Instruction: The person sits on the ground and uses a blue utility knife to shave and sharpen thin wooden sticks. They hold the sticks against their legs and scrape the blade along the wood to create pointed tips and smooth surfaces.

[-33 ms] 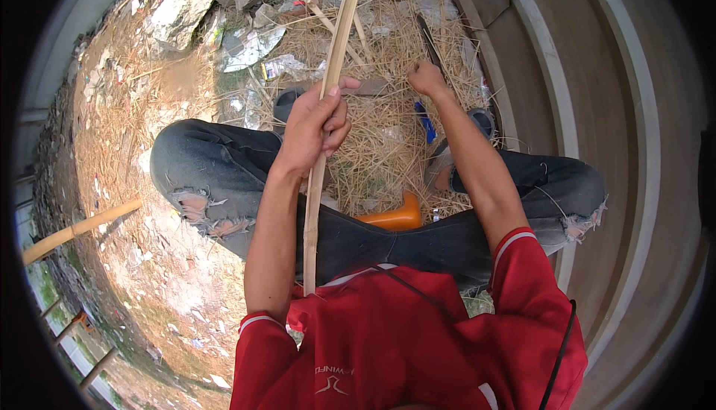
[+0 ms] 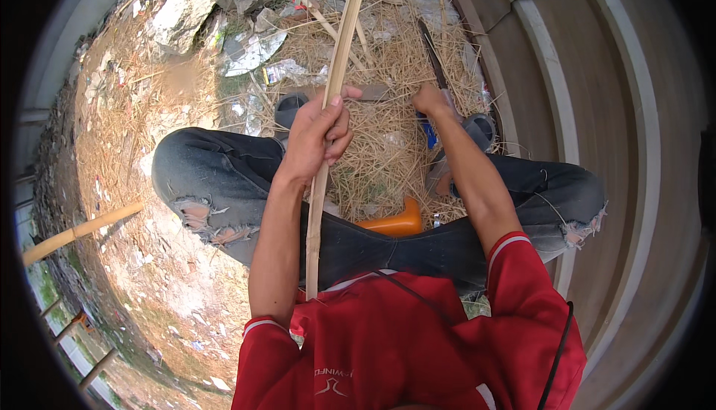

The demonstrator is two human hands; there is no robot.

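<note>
One bamboo strip [image 2: 341, 45] runs through the frame's centre, past its upper edge; our left grip [image 2: 319, 134] is wrapped around it. Our right grip [image 2: 430, 102], upper right of centre, is curled beside one dark blade [image 2: 432, 52]; we cannot tell whether it holds anything. A ribbed wall [image 2: 604, 89] crowds the right; ground [image 2: 175, 268] spreads left. We count two thinner strips [image 2: 313, 12] at top centre.
</note>
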